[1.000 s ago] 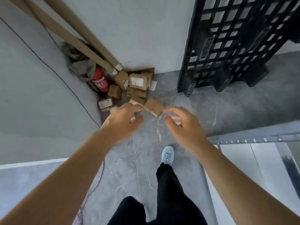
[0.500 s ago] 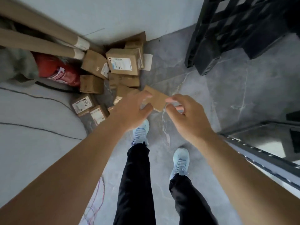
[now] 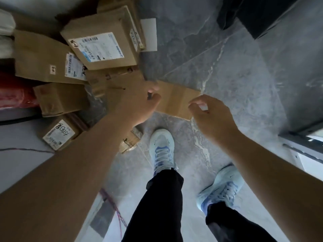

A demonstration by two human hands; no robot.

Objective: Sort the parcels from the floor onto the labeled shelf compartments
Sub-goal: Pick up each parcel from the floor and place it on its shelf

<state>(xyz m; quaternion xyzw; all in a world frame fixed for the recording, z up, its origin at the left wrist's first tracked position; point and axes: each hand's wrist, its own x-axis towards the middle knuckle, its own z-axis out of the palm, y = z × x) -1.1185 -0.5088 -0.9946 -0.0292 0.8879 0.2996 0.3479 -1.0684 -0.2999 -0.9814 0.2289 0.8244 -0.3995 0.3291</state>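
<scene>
So this is the pickup step: left hand (image 3: 138,103) and right hand (image 3: 209,114), grips curled but not clamped, flank the flat plain brown cardboard parcel (image 3: 176,100) beside the pile, next probably squeezing and lifting.

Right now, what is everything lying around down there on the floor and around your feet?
Plain parcel: one, brown, nearest the hands, on the floor.
Big labelled parcel: one, brown with white label, top of the pile.
Other parcels: about five more, brown, piled at left, some with white labels.
Red thing: one, far left edge, blurred.
Black pallet: one, top right corner.
Floor: grey, marbled.
Thin cord: red, on the floor by the left leg.
Shoes: two, pale blue.
Trousers: black.
Left hand: over the plain parcel's left end, grip unclear.
Right hand: fingers curled at its right edge, contact unclear.
</scene>
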